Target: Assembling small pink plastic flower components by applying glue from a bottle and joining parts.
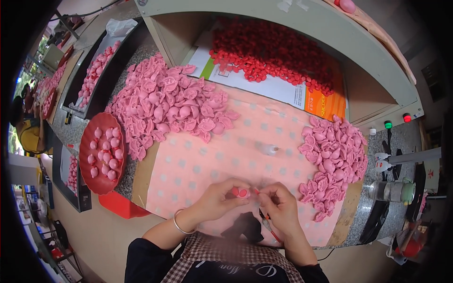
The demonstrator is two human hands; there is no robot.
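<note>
Head view: left hand (218, 198) low over pink dotted cloth (207, 160) on worktop (365, 207), grip closed tight on small pink moulded piece (239, 192), thumb and fingers pinched round it. Right hand (280, 205) just beside, fingertips touching the piece, grip clamped on thin red-handled brush (268, 224), tip at the piece, handle trailing toward the wrist. Large pile of pink pieces (170, 104) upper left; smaller pile (332, 160) to the right. Red tray (86, 158) with pink pieces at left edge. Small clear bottle (268, 149) lying mid-cloth.

open pink cloth (226, 155) mid-table, pink piles (165, 104) left and right
</note>
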